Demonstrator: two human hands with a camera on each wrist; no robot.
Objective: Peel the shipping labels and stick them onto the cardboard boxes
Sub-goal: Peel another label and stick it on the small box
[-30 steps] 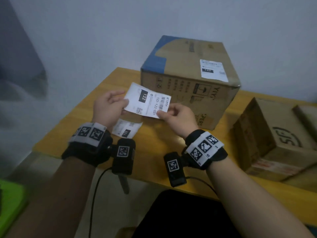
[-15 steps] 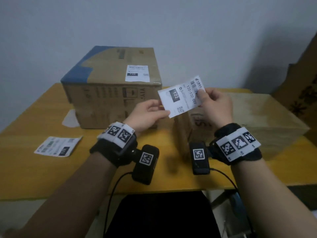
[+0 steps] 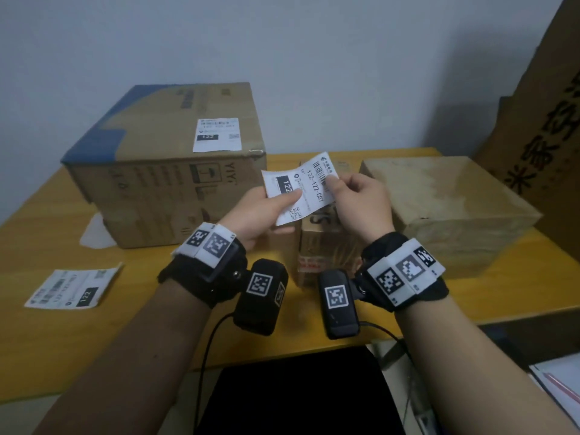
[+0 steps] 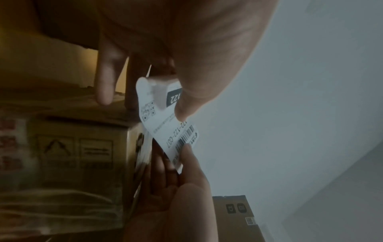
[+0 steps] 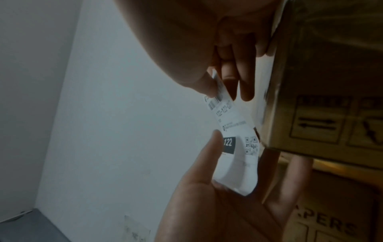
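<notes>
Since a second ago we have swung our shipping label (image 3: 299, 188), pinched by both hands (image 3: 260, 211) (image 3: 361, 202), toward the unlabelled cardboard box (image 3: 326, 243) beneath them.

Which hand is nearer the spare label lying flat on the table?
Left. The left hand pinches the held label on the side toward the spare label, which lies by the left forearm. The right hand pinches the held label's far end, farther away.
</notes>
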